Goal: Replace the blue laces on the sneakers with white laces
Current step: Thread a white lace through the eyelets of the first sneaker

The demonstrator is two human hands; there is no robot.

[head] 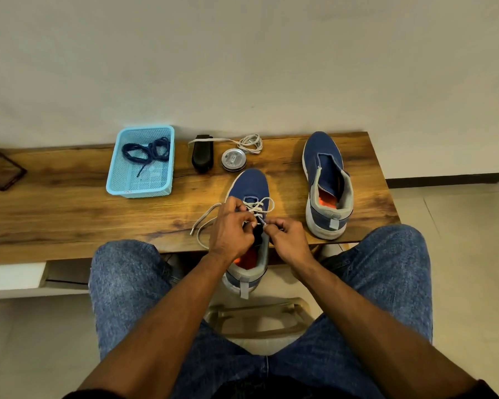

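At the centre of the frame a person sits before a wooden worktop (pixel 69 208) with one blue sneaker (pixel 248 188) pulled to its near edge, heel hanging over toward the knees. Both hands are busy at the eyelets: the left hand (pixel 232 230) has its fingers curled tight around the white lace (pixel 203 224) near the tongue, and the right hand (pixel 288 236) pinches the lace tip between thumb and forefinger, just beside the left. A few crossings are already laced toward the toe, and a slack loop trails off to the left across the wood. The second sneaker (pixel 326 180) stands unlaced at right, well apart. The blue laces (pixel 149 151) lie heaped in a light blue basket (pixel 113 180) at upper left, and a spare white lace (pixel 249 144) is coiled near the wall beside a round tin (pixel 233 159) and a black brush (pixel 202 152). To thread well, I would say the tip should stay pinched close to its end, go straight through the eyelet, and the slack be drawn evenly so both sides match.
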